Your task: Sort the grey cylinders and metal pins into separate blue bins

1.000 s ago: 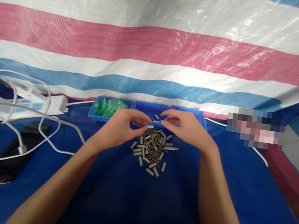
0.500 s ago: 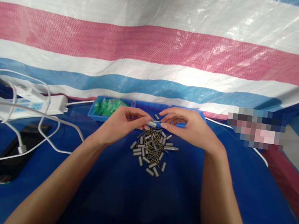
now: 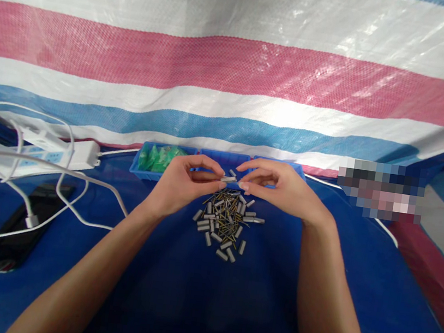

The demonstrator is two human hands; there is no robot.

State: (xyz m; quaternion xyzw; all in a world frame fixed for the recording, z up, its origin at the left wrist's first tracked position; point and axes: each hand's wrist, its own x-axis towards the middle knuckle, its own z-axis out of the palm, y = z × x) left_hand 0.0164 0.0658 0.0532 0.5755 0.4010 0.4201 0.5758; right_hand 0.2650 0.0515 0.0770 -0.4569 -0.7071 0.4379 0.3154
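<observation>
A heap of small grey sleeves and thin brass pins (image 3: 225, 222) lies on the blue cloth in front of me. Just above its far edge, my left hand (image 3: 180, 183) pinches one grey sleeve (image 3: 228, 179) between thumb and fingertips. Facing it a little to the right, my right hand (image 3: 279, 188) has its thumb and forefinger pressed together in a pinch; whatever it holds is too small to make out. The two pinches almost meet over the heap.
Three blue bins (image 3: 225, 160) stand behind the hands, the left one with green bags (image 3: 161, 158). To the left lie a white power strip (image 3: 62, 152), looping white cables (image 3: 77, 198) and a black phone (image 3: 14, 231). A striped tarp (image 3: 235, 69) rises at the back.
Both hands have lifted slightly away from the heap, toward the bins. The grey sleeve stays pinched in my left hand and now sits a little higher and tilted.
</observation>
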